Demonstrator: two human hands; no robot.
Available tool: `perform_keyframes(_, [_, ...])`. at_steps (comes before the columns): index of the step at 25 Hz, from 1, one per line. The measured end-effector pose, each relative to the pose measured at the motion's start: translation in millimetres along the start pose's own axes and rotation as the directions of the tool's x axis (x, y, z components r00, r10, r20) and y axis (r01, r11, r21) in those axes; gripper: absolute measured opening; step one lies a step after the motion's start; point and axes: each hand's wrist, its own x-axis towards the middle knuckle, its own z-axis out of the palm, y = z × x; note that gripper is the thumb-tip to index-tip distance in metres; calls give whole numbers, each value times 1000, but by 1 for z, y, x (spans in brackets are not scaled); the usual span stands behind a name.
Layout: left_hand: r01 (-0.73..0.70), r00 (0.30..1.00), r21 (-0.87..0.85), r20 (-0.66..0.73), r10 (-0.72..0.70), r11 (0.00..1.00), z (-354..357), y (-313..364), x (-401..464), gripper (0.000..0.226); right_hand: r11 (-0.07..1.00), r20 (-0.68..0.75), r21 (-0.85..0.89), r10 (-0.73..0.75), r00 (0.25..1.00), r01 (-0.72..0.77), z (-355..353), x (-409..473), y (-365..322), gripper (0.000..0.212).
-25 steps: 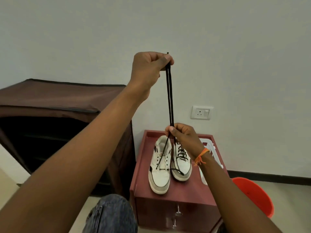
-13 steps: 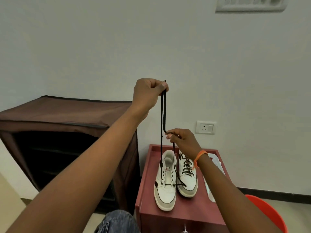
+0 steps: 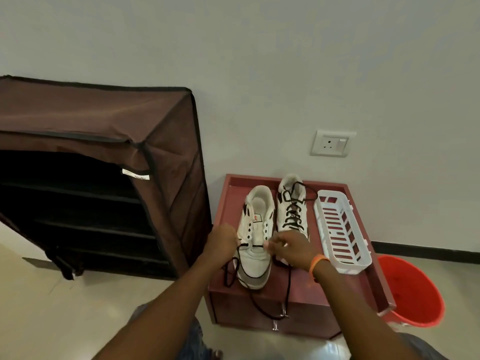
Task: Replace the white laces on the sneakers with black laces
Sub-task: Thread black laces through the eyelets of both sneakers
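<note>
1. The near sneaker (image 3: 255, 237) lies lengthwise away from me, toe toward me and heel toward the wall, between my two hands on the red bench (image 3: 306, 289).
2. My left hand (image 3: 222, 241) sits at its left side, fingers curled and pinching the black lace (image 3: 249, 275) by the lowest eyelet.
3. My right hand (image 3: 292, 249) sits at its right side, fingertips pinching the same lace; a short stretch runs straight across the lowest eyelets between my hands.
4. The loose ends trail toward me, one looping over the toe, the other hanging over the bench's front edge.
5. This sneaker is white with a grey toe; its upper eyelets are bare.
6. The second sneaker (image 3: 292, 206), beyond my right hand and parallel, is fully laced in black.
7. A white slotted basket (image 3: 340, 231) lies to the right of my right hand, on the same bench.
</note>
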Motion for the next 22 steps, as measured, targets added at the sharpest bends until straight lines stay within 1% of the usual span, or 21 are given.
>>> perform_keyframes(1, [-27,999,58,-45,30,998,13,-6,6,34,998,-158,-61,6,987,-16,6,8,3,26])
perform_keyframes(2, [-52,995,100,-74,59,994,20,-7,10,35,991,-271,-128,13,963,-50,11,13,2,23])
perform_keyframes(3, [-68,993,128,-91,80,989,25,-4,12,31,983,-328,-165,24,944,-83,15,16,2,24])
perform_keyframes(5, [-74,992,155,-93,89,985,35,-2,20,23,981,-307,-140,87,948,-135,29,16,5,36])
perform_keyframes(7, [-101,993,169,-48,110,980,38,-3,25,20,973,-278,-152,125,953,-172,45,16,12,44])
perform_keyframes(10, [-164,986,234,20,164,958,37,-1,25,24,967,-303,-167,133,944,-190,56,24,19,43])
perform_keyframes(12, [-184,983,295,31,183,938,37,2,21,28,969,-307,-158,135,942,-191,58,25,18,43])
perform_keyframes(14, [-182,983,370,40,180,911,38,7,17,24,971,-314,-138,142,939,-193,58,23,17,41])
perform_keyframes(15, [-171,985,363,42,168,916,38,8,16,24,975,-316,-115,146,938,-191,58,22,17,40])
perform_keyframes(17, [-186,983,318,56,177,930,32,9,14,31,980,-316,-68,155,936,-185,58,20,16,37])
perform_keyframes(19, [-161,987,260,40,156,952,17,9,12,38,979,-318,-55,171,933,-198,57,20,16,36])
perform_keyframes(20, [-136,990,250,11,138,959,10,5,12,38,977,-314,-58,177,933,-205,56,21,16,35])
perform_keyframes(22, [-66,995,204,-65,81,977,-1,-8,16,28,976,-307,-57,184,934,-211,57,21,16,35])
